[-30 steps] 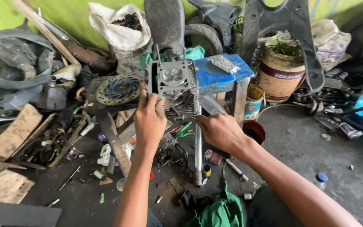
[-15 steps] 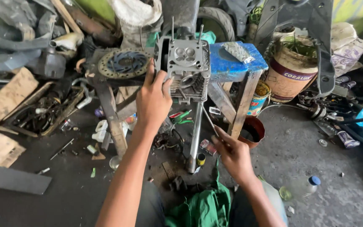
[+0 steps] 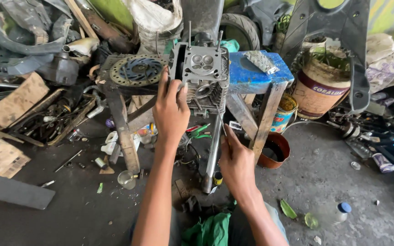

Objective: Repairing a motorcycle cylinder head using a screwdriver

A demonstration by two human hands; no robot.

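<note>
Your left hand point(image 3: 172, 109) is flat against the left face of the grey engine cylinder head point(image 3: 202, 75), fingers spread, bracing rather than gripping. The head sits at 12 o'clock on a makeshift bench, between the brake disc point(image 3: 137, 70) at its 9 and the blue stool point(image 3: 258, 73) at its 3. Your right hand point(image 3: 237, 164), at 6 o'clock below the head, pinches a thin metal rod point(image 3: 220, 119) that points up toward the head's underside.
</note>
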